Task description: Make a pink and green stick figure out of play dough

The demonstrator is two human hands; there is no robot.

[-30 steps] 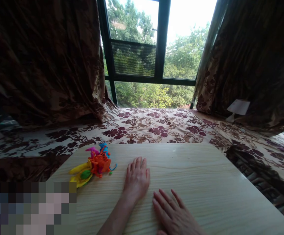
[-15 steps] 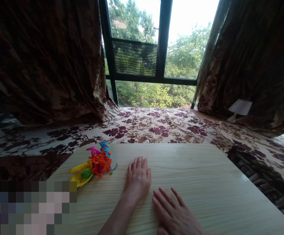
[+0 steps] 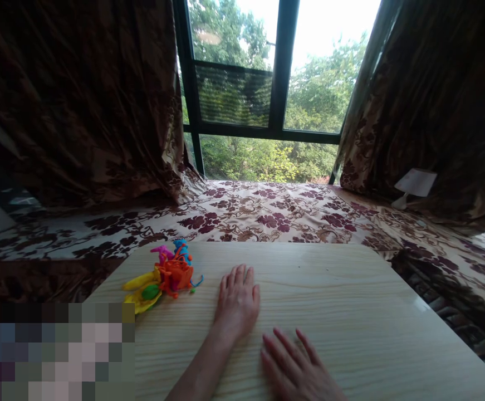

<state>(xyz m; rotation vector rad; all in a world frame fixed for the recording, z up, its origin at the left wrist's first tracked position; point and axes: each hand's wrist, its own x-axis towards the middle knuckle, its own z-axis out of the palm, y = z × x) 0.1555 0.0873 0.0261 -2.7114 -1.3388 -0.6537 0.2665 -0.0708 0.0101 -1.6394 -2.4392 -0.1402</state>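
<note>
Right hand (image 3: 299, 367) partly below the bottom edge, table (image 3: 351, 317) partly behind pixelated patch (image 3: 54, 352), specks (image 3: 299, 267) unidentifiably tiny.

A home, with floral curtains (image 3: 112, 106) and a lamp (image 3: 416, 182).

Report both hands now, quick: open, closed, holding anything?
Left hand: open, palm down on the table, nothing visible in it.
Right hand: open, palm down, fingers spread, nothing visible.

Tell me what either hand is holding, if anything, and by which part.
Nothing visible is held. The left hand lies palm down on the table; the right hand is palm down too. The colourful pieces lie apart from both.
</note>
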